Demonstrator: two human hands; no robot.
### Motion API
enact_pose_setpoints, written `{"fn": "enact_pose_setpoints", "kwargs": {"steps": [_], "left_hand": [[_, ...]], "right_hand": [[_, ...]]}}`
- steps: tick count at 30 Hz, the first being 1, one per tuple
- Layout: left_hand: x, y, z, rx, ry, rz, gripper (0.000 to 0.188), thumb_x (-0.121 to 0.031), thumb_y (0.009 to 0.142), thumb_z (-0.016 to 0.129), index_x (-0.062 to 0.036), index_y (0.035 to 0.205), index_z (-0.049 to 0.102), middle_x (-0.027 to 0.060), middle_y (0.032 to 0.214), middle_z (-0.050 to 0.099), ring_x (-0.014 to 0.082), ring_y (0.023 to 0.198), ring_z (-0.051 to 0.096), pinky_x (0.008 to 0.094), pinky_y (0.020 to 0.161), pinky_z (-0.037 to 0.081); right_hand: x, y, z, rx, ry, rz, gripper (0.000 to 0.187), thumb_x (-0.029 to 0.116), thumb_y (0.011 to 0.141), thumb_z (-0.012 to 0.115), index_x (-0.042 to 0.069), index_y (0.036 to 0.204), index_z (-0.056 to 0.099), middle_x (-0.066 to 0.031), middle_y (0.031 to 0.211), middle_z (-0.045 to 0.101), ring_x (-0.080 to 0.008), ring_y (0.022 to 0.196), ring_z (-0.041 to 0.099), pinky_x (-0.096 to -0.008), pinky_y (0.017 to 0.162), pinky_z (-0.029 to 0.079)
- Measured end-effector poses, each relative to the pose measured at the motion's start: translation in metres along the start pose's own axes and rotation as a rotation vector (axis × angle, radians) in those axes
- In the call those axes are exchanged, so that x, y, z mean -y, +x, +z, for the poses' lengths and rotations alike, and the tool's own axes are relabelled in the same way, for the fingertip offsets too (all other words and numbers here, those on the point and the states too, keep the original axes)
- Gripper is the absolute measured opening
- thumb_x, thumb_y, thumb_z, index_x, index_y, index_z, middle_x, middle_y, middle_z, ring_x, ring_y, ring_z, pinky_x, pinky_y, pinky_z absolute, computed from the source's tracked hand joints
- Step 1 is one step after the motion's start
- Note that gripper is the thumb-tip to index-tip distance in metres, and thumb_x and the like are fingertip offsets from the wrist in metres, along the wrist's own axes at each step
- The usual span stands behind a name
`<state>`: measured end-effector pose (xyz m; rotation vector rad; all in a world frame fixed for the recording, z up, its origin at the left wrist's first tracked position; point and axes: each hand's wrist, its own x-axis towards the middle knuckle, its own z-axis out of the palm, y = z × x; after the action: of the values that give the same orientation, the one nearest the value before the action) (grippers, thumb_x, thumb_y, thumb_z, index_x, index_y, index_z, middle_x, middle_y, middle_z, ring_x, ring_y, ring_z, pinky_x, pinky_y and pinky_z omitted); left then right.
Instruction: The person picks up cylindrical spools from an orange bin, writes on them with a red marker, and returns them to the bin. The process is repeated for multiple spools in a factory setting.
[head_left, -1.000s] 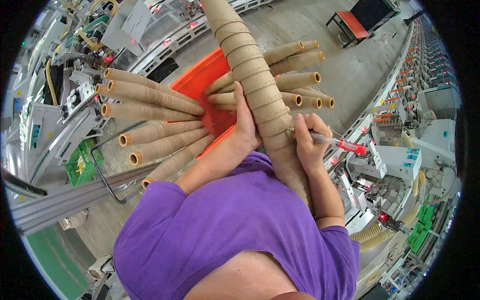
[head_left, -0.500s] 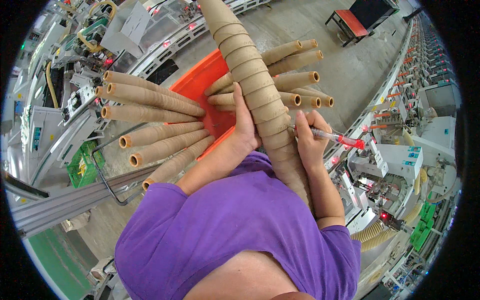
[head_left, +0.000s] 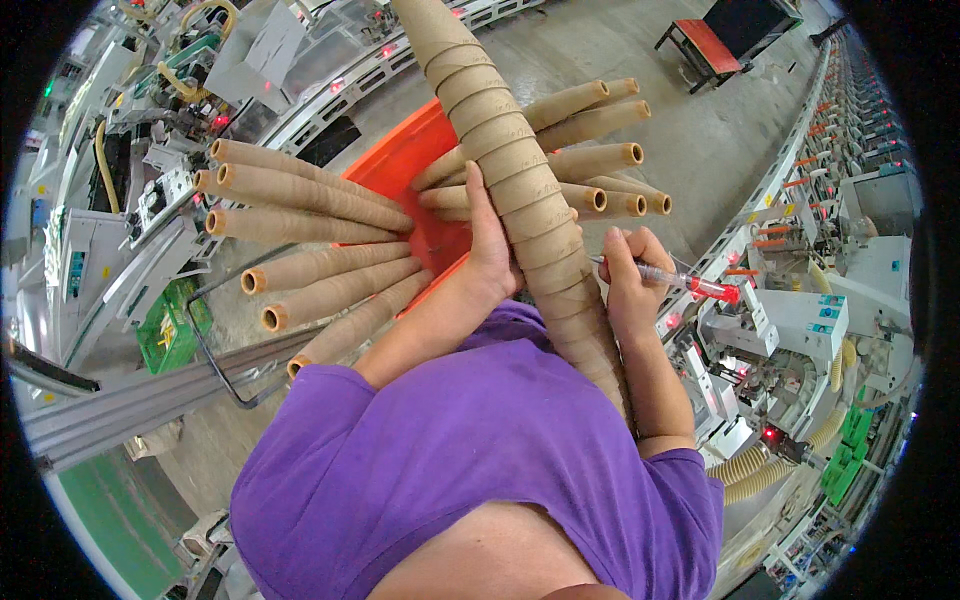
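A long stack of nested brown cardboard cones [head_left: 515,170] slants from the top of the view down against my purple shirt. Small handwritten marks show along several of the cone rims. My left hand [head_left: 489,240] supports the stack from its left side, thumb pointing up along it and the other fingers hidden behind. Pinched in my right hand [head_left: 634,280] is a clear-barrelled pen with a red end [head_left: 705,287]. Its tip points left at the stack's right side, close to a cone rim; whether it touches I cannot tell.
Behind the stack stands an orange bin [head_left: 400,150], with more cone stacks [head_left: 310,225] fanning out to left and right. A metal rail [head_left: 150,390] and green crate [head_left: 172,325] lie at left. Machinery [head_left: 790,330] lines the right; a red-topped stool [head_left: 705,48] stands far off.
My right hand has drawn slightly right and down with the pen, its tip a little lower along the stack. My left hand keeps its place on the stack.
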<state>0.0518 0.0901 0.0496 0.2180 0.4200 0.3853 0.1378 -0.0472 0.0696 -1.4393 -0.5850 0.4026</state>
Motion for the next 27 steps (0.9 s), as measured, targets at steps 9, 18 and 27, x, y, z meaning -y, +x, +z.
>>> {"fn": "enact_pose_setpoints", "kwargs": {"steps": [9, 18, 27], "left_hand": [[-0.003, 0.003, -0.003, 0.039, 0.064, 0.015, 0.096, -0.088, 0.078, 0.02, -0.0053, 0.106, 0.059, 0.0196, 0.088, 0.066, 0.0352, 0.079, 0.066, 0.0489, 0.074, 0.056], [-0.003, 0.003, -0.007, 0.025, 0.068, -0.004, 0.098, -0.089, 0.076, 0.02, -0.004, 0.106, 0.059, 0.0211, 0.087, 0.066, 0.0355, 0.078, 0.066, 0.0479, 0.074, 0.056], [-0.003, 0.003, -0.006, 0.009, 0.033, -0.01, 0.099, -0.09, 0.075, 0.021, -0.004, 0.108, 0.059, 0.0217, 0.09, 0.066, 0.0349, 0.081, 0.066, 0.0481, 0.075, 0.056]], "right_hand": [[0.014, -0.009, 0.003, 0.166, -0.396, -0.255, 0.027, 0.005, 0.083, 0.067, 0.002, 0.061, 0.052, -0.0082, 0.052, 0.05, -0.0136, 0.044, 0.048, -0.0282, 0.044, 0.036], [0.007, -0.009, 0.004, 0.135, -0.331, -0.242, 0.033, 0.001, 0.087, 0.063, 0.002, 0.061, 0.043, -0.0031, 0.052, 0.042, -0.0096, 0.047, 0.036, -0.0277, 0.045, 0.029], [-0.002, -0.008, 0.004, 0.029, -0.225, -0.142, 0.034, 0.003, 0.086, 0.064, 0.003, 0.06, 0.043, -0.0038, 0.051, 0.041, -0.0099, 0.046, 0.034, -0.0293, 0.044, 0.028]]}}
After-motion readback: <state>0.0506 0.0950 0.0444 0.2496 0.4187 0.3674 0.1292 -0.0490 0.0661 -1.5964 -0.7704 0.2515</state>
